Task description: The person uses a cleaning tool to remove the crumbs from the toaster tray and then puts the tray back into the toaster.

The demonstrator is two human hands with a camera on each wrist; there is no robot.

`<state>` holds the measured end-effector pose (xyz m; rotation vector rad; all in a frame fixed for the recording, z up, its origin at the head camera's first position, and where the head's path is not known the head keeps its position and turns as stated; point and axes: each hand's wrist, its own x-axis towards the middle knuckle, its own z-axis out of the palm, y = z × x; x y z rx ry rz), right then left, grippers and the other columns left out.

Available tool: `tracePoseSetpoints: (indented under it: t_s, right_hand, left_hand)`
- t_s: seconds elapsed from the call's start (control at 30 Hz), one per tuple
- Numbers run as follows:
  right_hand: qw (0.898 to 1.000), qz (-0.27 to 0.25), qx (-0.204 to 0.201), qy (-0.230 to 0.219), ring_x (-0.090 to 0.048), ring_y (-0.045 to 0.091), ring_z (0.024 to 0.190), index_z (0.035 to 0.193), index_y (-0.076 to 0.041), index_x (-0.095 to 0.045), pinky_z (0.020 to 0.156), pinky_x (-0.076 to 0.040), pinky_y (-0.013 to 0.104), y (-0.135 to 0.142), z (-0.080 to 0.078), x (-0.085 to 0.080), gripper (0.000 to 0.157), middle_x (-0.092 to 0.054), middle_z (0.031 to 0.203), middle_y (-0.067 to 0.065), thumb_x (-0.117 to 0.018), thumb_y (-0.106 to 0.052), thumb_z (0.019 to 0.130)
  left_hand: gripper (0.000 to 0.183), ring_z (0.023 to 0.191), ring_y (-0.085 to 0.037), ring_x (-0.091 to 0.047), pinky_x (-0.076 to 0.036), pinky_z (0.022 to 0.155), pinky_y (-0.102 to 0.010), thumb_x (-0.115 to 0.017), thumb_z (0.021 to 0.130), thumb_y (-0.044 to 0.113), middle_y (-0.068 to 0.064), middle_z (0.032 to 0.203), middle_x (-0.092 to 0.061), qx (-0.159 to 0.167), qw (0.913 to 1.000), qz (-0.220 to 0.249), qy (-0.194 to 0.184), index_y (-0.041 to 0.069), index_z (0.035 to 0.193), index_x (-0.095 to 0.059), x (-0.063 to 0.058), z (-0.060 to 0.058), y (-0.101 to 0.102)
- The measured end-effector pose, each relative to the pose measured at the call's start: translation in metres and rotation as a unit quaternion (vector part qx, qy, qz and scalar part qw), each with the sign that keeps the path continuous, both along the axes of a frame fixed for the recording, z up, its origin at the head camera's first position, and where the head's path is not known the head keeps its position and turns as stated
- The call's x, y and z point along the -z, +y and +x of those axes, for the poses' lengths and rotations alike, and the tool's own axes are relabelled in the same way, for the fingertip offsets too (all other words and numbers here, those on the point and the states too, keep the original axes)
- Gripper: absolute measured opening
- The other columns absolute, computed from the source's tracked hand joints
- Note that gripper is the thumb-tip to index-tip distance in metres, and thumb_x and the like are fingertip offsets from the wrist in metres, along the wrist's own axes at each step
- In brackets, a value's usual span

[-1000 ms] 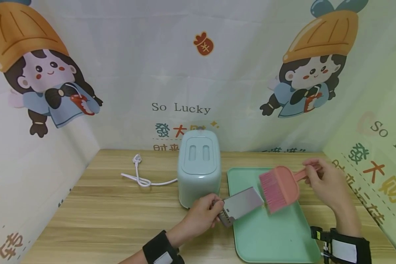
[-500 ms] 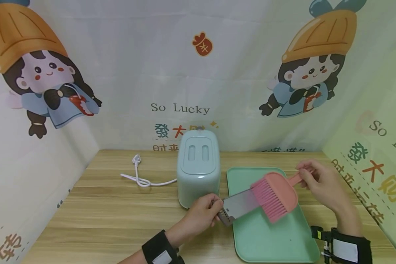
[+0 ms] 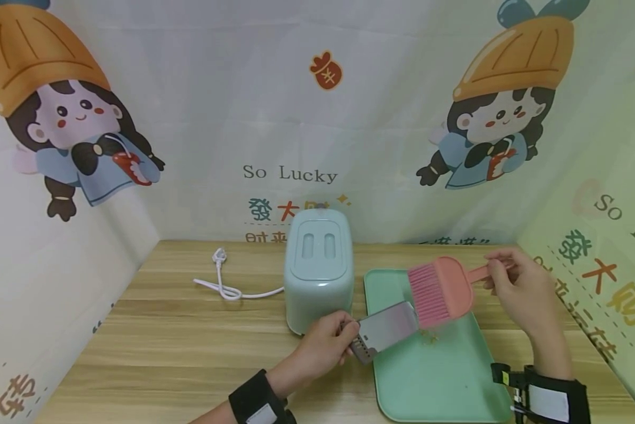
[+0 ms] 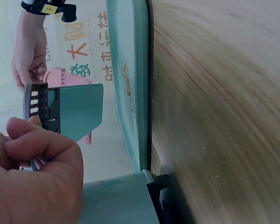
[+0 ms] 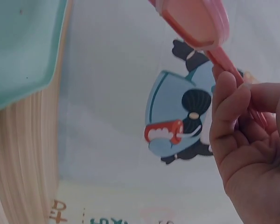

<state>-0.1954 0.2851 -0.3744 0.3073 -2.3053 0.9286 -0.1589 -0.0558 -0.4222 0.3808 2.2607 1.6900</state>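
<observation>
My left hand (image 3: 325, 344) grips the dark slotted end of a toaster's metal crumb tray (image 3: 388, 330), which juts out over a green serving tray (image 3: 439, 380). A pink brush (image 3: 452, 288) with a broad head hangs over that tray, its handle pinched by my right hand (image 3: 524, 288). Its bristles (image 3: 428, 294) are right at the free end of the crumb tray. Below them a few crumbs (image 4: 127, 81) lie on the serving tray. In the right wrist view, thumb and fingers (image 5: 226, 98) close round the brush handle.
A pale green toaster (image 3: 319, 265) with a slotted top stands just beyond the left hand. Its looped white cord (image 3: 232, 292) and plug lie to the left on the wooden table (image 3: 190, 353). A printed cloth (image 3: 381, 118) hangs behind and along the sides.
The brush moved left over the crumb tray, covering part of it, then back up and off its end. More crumbs show on the serving tray. The left hand stays put.
</observation>
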Motion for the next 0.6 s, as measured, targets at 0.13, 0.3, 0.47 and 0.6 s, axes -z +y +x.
tracePoseSetpoints:
  t_s: [0.13, 0.3, 0.47, 0.6]
  right_hand:
    - [1.0, 0.018, 0.0, -0.008, -0.059, 0.016, 0.055, 0.102, -0.004, -0.061, 0.043, -0.046, 0.02, -0.011, -0.002, 0.0, 0.01, -0.063, 0.071, 0.005, -0.053, -0.007, 0.096]
    - [0.998, 0.033, -0.027, -0.048, -0.059, 0.016, 0.058, 0.104, -0.002, -0.06, 0.046, -0.048, 0.023, -0.01, 0.002, 0.0, 0.013, -0.062, 0.076, 0.008, -0.049, -0.005, 0.097]
    - [0.997, 0.041, -0.03, -0.059, -0.058, 0.012, 0.056, 0.104, -0.003, -0.06, 0.044, -0.048, 0.024, -0.001, 0.007, -0.004, 0.012, -0.061, 0.077, 0.008, -0.05, -0.005, 0.097]
    - [0.997, 0.044, -0.004, -0.057, -0.057, 0.007, 0.056, 0.105, -0.004, -0.06, 0.042, -0.046, 0.024, 0.002, 0.011, -0.008, 0.013, -0.062, 0.075, 0.008, -0.051, -0.009, 0.097]
  left_hand:
    - [0.019, 0.058, -0.013, -0.052, -0.043, 0.048, -0.023, -0.048, 0.102, 0.023, -0.003, 0.076, -0.06, 0.001, 0.9999, -0.008, 0.013, 0.008, 0.1, -0.06, -0.003, 0.003, 0.003]
    - [0.018, 0.056, -0.013, -0.052, -0.044, 0.047, -0.024, -0.049, 0.101, 0.024, -0.002, 0.074, -0.059, 0.002, 0.9996, -0.004, 0.028, 0.01, 0.098, -0.06, 0.001, 0.002, 0.001]
    - [0.019, 0.056, -0.013, -0.053, -0.044, 0.047, -0.023, -0.05, 0.101, 0.026, -0.001, 0.074, -0.06, 0.003, 0.9994, -0.003, 0.034, 0.011, 0.098, -0.061, 0.002, 0.001, -0.001]
    - [0.019, 0.057, -0.013, -0.054, -0.045, 0.048, -0.023, -0.05, 0.101, 0.027, -0.002, 0.075, -0.061, 0.001, 0.9994, -0.006, 0.035, 0.011, 0.099, -0.061, 0.0, 0.001, -0.002]
